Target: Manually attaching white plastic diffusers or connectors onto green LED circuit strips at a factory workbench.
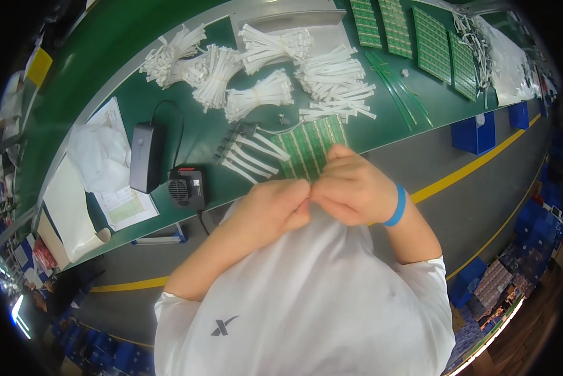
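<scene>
My left hand (275,203) and my right hand (353,191) meet at the table's front edge, fingertips pinched together. Whatever is between the fingers is too small and too hidden to make out. A blue band circles my right wrist. Just beyond both hands lies a green circuit board panel (309,147) with pale rows; my hands cover its near edge. To its left, several white flat strips (256,149) fan out from a row of black clips (231,143).
Bundles of white strips (275,47) and a looser pile (338,78) lie farther back. More board panels (432,44) and thin green strips (397,91) are at the right. A black box (146,156), a corded device (187,188) and plastic bag (99,156) occupy the left.
</scene>
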The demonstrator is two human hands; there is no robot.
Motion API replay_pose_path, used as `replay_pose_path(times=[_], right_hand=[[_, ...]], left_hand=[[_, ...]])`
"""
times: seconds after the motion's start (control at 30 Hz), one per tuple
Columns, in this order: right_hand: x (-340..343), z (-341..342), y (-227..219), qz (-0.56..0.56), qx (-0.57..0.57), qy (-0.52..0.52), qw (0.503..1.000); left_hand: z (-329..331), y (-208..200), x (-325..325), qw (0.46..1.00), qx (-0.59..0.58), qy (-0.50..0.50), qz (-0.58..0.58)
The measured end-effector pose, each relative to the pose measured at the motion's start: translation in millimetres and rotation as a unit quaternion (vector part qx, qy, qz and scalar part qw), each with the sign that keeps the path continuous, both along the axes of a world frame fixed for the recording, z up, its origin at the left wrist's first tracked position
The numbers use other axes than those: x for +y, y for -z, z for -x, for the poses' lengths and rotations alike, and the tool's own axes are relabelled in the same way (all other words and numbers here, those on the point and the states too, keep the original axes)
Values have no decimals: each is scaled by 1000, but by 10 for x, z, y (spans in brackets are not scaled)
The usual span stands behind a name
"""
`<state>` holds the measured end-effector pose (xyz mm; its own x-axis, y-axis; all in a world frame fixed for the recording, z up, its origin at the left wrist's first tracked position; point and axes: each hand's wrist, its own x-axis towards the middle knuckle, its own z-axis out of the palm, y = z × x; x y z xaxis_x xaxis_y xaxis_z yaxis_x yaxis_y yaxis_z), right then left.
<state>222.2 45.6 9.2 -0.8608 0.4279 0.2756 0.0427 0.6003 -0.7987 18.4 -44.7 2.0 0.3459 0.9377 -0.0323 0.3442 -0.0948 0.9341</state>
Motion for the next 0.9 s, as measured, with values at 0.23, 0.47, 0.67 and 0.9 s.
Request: replay_pose_path(times=[0.23, 0.47, 0.67, 0.9], right_hand=[[173, 59, -140, -1, -11, -11, 1000], [483, 94, -268, -169, -82, 163, 969], [389, 494, 159, -279, -191, 218, 916], [341, 452, 220, -251, -147, 244, 925]], left_hand=[[42, -77, 44, 999, -3, -36, -4], [291, -22, -58, 996, 12, -76, 34], [102, 99, -106, 997, -36, -65, -24], [63, 239, -169, 983, -132, -124, 35]])
